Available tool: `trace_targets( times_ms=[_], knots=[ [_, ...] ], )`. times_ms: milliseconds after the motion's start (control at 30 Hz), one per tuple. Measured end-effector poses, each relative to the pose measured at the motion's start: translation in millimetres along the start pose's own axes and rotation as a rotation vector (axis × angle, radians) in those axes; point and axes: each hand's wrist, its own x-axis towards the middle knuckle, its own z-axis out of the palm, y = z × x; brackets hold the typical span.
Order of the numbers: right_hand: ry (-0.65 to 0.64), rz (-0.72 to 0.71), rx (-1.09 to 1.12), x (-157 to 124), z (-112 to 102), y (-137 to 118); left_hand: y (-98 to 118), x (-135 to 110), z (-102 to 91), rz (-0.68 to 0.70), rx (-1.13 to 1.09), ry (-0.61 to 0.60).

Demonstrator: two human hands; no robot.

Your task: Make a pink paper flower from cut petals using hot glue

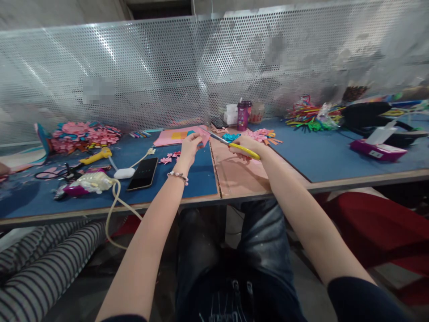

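My left hand (191,145) pinches a small pink piece of paper (203,138) above the blue table mat (201,174). My right hand (244,146) is closed round yellow-handled scissors (248,152), whose blades (217,137) point left toward the pink paper. A beaded bracelet (178,176) sits on my left wrist. Small pink paper scraps (169,158) lie on the mat just left of my left hand.
A black phone (143,173), a white charger (124,173) with cable and a glue gun (85,184) lie at the left. Pink paper flowers (83,134) are piled far left, coloured sheets (177,135) ahead, a purple cup (243,115) behind. Another person's striped legs (43,264) sit at lower left.
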Motion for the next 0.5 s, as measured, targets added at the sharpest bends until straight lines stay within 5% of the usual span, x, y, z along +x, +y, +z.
trace_targets(
  times_ms=[500],
  knots=[
    [0.000,0.009,0.023,-0.7,2.8,0.8,-0.2,-0.4,0.1,-0.020,-0.014,-0.012]
  ],
)
